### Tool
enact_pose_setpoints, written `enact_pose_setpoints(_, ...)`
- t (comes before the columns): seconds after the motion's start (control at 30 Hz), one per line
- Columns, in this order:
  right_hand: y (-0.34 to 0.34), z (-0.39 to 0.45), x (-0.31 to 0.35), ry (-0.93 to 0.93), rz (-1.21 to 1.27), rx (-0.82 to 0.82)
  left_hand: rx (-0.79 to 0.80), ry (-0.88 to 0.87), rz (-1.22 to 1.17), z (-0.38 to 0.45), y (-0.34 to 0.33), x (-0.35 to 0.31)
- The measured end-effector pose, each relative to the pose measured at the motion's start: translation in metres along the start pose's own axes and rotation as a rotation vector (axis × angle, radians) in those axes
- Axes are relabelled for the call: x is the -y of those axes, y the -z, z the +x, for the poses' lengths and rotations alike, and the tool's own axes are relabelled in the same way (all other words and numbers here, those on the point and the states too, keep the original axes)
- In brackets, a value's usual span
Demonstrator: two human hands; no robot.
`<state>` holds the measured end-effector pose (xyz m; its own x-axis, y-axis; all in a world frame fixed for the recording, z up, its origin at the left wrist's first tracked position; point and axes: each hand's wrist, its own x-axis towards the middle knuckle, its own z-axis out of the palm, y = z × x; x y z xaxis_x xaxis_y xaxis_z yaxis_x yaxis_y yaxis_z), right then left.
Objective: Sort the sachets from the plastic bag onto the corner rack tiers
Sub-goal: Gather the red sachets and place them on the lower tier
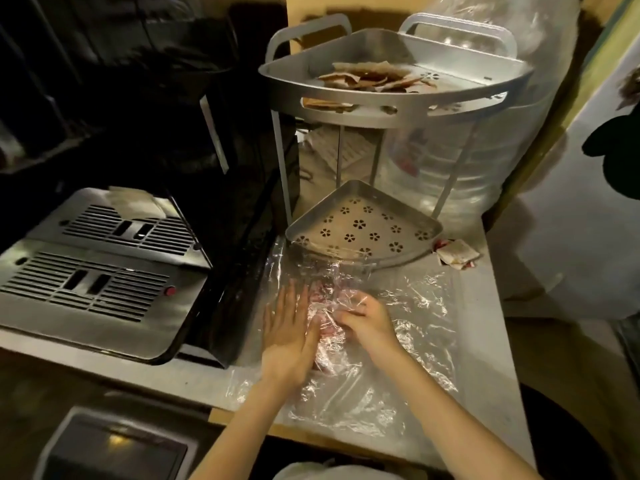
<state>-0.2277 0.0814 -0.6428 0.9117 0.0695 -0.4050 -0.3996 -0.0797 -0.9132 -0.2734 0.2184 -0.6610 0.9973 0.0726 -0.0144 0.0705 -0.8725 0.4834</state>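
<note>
Clear bag (398, 341) lies flat on the desk (491, 358), lower centre of frame, just in front of the rack (381, 109). Pinkish sachets (323, 296) show through the film between both hands. Left hand (289, 337) spread flat, pressing the bag down. Right hand (367, 322) curled, fingers pinching crinkled film. Brown sachets on top tier; lower tier (363, 223) bare. Film looks thin, slippery, easily torn; sachets light and soft, best pinched by an edge.
</note>
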Motion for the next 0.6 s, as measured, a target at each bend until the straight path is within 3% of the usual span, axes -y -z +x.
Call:
enact_pose_setpoints(0.43,-0.006,-0.032,-0.006,0.236,-0.159,-0.157,0.211,0.095,0.084,0.007,-0.005,0.004)
enact_pose_setpoints(0.6,0.016,-0.039,-0.011,0.309,-0.334,-0.184,0.323,0.126,0.108,0.015,0.001,0.004)
